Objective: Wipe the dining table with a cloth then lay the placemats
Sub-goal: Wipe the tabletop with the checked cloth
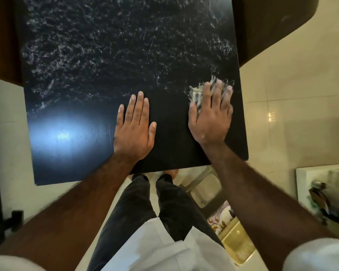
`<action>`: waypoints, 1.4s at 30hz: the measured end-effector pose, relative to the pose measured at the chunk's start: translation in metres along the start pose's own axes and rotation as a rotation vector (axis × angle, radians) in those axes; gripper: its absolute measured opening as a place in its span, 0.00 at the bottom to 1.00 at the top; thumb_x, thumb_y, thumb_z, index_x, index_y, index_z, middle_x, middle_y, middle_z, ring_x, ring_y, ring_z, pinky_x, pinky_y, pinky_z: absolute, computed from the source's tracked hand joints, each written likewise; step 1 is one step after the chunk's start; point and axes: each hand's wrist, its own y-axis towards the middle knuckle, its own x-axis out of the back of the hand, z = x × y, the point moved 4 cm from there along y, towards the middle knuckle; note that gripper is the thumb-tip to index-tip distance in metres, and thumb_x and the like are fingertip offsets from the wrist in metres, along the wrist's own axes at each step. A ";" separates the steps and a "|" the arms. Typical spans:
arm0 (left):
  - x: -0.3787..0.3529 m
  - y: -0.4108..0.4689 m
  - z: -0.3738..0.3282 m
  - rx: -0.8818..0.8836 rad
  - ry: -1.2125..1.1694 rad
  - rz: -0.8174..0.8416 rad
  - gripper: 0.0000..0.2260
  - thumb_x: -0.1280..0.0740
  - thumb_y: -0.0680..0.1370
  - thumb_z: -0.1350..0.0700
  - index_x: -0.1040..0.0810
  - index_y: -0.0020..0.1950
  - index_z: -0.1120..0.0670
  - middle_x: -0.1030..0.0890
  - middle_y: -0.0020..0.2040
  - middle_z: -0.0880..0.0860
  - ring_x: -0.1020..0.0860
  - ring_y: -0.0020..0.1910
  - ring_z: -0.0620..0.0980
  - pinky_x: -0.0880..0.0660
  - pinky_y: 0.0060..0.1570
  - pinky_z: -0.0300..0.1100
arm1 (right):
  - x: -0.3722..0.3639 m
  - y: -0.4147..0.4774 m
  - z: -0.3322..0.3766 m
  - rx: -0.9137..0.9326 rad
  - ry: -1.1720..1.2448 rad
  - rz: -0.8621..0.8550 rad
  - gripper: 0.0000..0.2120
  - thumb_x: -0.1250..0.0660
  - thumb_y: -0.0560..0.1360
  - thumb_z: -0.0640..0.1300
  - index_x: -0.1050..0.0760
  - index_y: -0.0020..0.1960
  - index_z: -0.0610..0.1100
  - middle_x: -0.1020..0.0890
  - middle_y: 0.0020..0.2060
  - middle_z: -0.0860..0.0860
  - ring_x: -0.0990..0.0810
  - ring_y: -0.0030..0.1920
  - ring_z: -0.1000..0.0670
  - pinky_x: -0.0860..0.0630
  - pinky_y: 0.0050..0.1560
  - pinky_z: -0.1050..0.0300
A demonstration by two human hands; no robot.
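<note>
A black dining table (86, 55) fills the upper view; whitish smears cover its far part, while the near strip looks dark and glossy. My left hand (134, 128) lies flat on the near middle of the table, fingers straight. My right hand (211, 114) presses flat on a small striped, fringed cloth (197, 94) near the table's right edge; the cloth is mostly hidden under the fingers and looks motion-blurred.
A dark chair or seat (272, 26) stands beyond the table's right corner. On the tiled floor to the right lie a plastic stool (205, 190), patterned mats (223, 218) and a white unit (321, 184). Dark shoes (6, 222) sit at the lower left.
</note>
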 end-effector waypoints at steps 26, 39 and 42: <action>0.000 0.000 0.001 -0.003 0.002 -0.012 0.34 0.55 0.90 0.41 0.54 0.92 0.57 0.57 0.92 0.56 0.56 0.91 0.55 0.49 0.88 0.63 | 0.002 -0.021 0.014 0.182 0.073 0.009 0.34 0.44 0.89 0.63 0.38 0.90 0.49 0.39 0.89 0.42 0.43 0.89 0.36 0.31 0.80 0.38; -0.004 0.002 0.000 -0.002 -0.005 -0.012 0.34 0.53 0.90 0.41 0.55 0.92 0.57 0.57 0.92 0.56 0.56 0.91 0.56 0.48 0.88 0.64 | 0.002 0.026 0.028 0.041 -0.006 0.017 0.35 0.50 0.89 0.65 0.40 0.90 0.46 0.40 0.89 0.39 0.42 0.88 0.32 0.32 0.80 0.35; -0.003 0.000 0.001 -0.010 -0.010 -0.001 0.34 0.53 0.90 0.42 0.55 0.91 0.58 0.58 0.92 0.56 0.57 0.91 0.56 0.48 0.88 0.64 | -0.002 0.008 0.072 0.194 0.047 0.056 0.34 0.48 0.89 0.63 0.40 0.90 0.47 0.42 0.89 0.39 0.44 0.89 0.32 0.33 0.80 0.35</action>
